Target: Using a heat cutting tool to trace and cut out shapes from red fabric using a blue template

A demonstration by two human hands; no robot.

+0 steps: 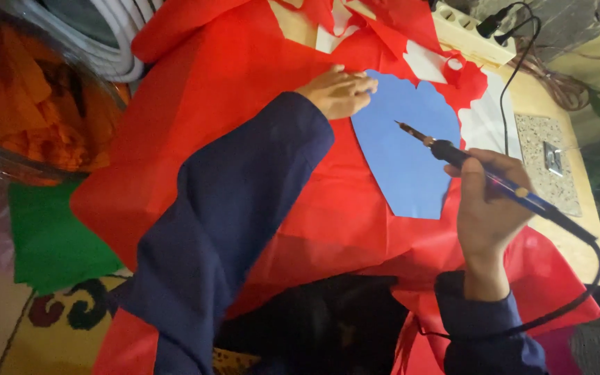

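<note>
Presently, your right hand grips one corded hot-tip tool, its point hovering over one blue template.

Your left hand, fingers pressed together, pins the template's upper-left edge onto the red fabric. Cut-out gaps already show along the fabric's top; around this template, I judge, the tracing remains unfinished. One power strip sits beyond.

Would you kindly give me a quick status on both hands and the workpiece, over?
Left hand pressing flat at blue template edge on red fabric. Right hand gripping soldering iron, tip hovering over template. Iron's cord trails right, clear of template.
</note>
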